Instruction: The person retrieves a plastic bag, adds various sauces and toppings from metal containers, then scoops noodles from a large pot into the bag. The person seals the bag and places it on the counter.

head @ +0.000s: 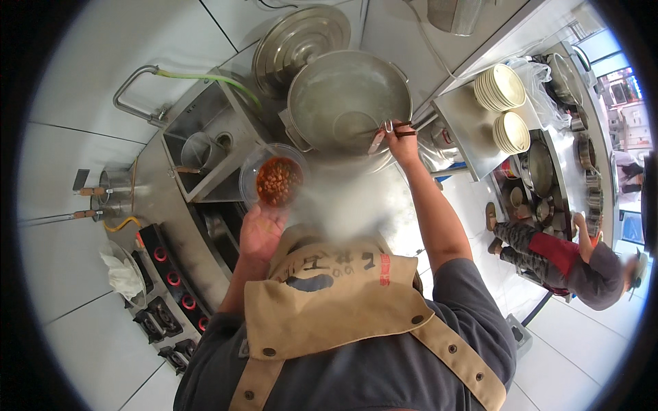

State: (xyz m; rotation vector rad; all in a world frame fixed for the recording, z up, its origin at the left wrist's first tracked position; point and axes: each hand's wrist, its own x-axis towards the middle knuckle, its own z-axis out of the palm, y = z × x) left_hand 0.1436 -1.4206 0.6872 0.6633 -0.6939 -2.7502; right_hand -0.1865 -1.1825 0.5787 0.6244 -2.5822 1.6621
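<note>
My left hand (261, 231) holds a clear plastic bowl (247, 177) from below its near edge. Inside is a red sauce (280, 181) with pale, bean-like pieces. Over the near right rim of a large metal pot (299, 120), my right hand (403, 148) grips a tool handle (378, 139) with a wire loop at its end. A pair of dark chopsticks (406, 133) is in the same hand. Cloudy liquid (349, 85) fills the pot, and a round outline, perhaps a strainer, shows under its surface. Steam blurs the area between my arms.
Left of the bowl is a metal sink (194, 110) with a strainer (198, 149). A pot lid (308, 43) leans behind the pot. Stacked bowls (501, 87) stand on a steel shelf (465, 118) at right. Gas burners (162, 316) lie at lower left. Another person (586, 267) works at the far right counter.
</note>
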